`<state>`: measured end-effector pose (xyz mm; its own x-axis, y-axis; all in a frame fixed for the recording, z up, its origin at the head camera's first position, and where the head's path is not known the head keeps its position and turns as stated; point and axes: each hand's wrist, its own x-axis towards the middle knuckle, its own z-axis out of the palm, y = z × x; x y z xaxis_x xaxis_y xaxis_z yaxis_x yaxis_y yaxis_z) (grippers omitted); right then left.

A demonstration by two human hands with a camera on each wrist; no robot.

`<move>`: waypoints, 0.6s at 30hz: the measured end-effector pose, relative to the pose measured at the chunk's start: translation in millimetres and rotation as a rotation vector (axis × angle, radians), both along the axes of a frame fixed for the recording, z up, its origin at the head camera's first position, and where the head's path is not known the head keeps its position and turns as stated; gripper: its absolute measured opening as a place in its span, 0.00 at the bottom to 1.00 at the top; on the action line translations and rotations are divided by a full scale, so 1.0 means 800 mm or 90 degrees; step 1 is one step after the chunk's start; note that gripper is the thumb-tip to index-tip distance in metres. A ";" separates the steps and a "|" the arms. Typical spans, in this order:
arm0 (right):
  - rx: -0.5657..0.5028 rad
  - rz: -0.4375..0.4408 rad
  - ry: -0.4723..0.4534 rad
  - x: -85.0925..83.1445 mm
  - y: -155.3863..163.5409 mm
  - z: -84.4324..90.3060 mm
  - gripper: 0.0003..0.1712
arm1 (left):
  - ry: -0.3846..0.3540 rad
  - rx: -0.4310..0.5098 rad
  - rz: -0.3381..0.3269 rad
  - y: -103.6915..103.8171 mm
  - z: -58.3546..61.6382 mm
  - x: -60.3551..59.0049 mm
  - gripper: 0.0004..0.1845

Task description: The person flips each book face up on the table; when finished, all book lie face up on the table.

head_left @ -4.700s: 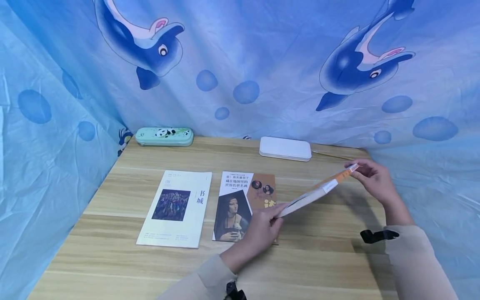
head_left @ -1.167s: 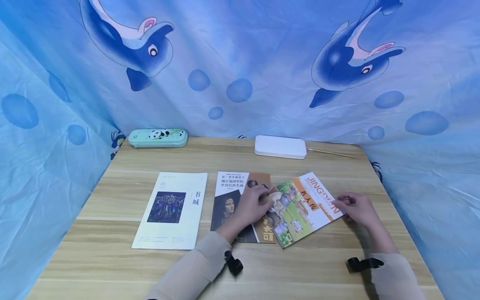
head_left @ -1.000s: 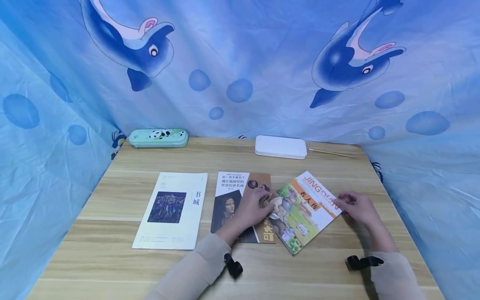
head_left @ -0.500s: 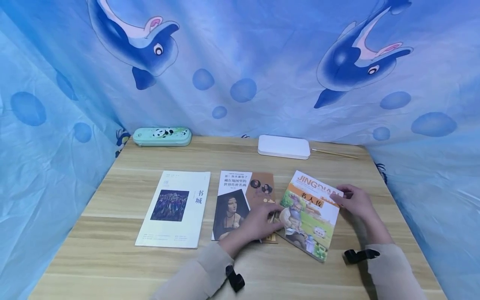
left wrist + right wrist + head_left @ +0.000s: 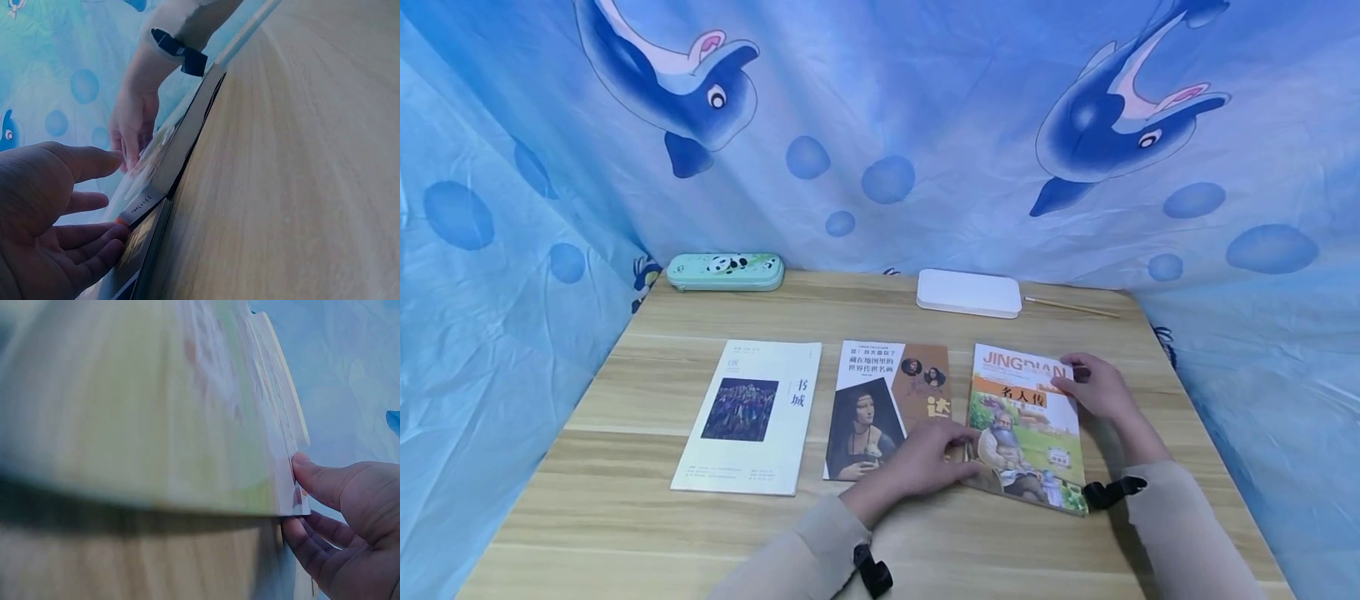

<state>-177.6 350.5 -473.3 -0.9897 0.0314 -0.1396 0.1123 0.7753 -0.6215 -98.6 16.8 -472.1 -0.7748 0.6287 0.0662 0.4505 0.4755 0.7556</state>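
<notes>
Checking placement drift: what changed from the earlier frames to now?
The orange-green illustrated book, first held up edge-on, came down and turned square beside the brown portrait book. Left hand and right hand stay on its edges. White magazine, both cases unchanged.

Left hand (image 5: 925,462) reached forward from a beige sleeve, fingers nearly straight, tips low. Right hand (image 5: 1093,387) further out, thumb above and fingers below in a light pinching grip.
</notes>
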 end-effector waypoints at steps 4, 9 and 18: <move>-0.013 0.011 0.002 -0.007 -0.004 0.000 0.30 | -0.007 -0.002 -0.004 0.000 0.002 0.003 0.25; -0.018 0.020 0.000 -0.011 -0.005 -0.001 0.31 | -0.013 -0.002 -0.010 0.000 0.001 0.005 0.24; -0.003 0.065 0.023 -0.007 -0.007 0.003 0.35 | 0.010 -0.004 -0.027 -0.007 -0.001 0.001 0.25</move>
<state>-183.1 345.2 -470.8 -0.9922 -0.0700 -0.1031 0.0102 0.7789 -0.6271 -97.6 10.8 -473.2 -0.7461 0.6617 0.0742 0.4821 0.4600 0.7456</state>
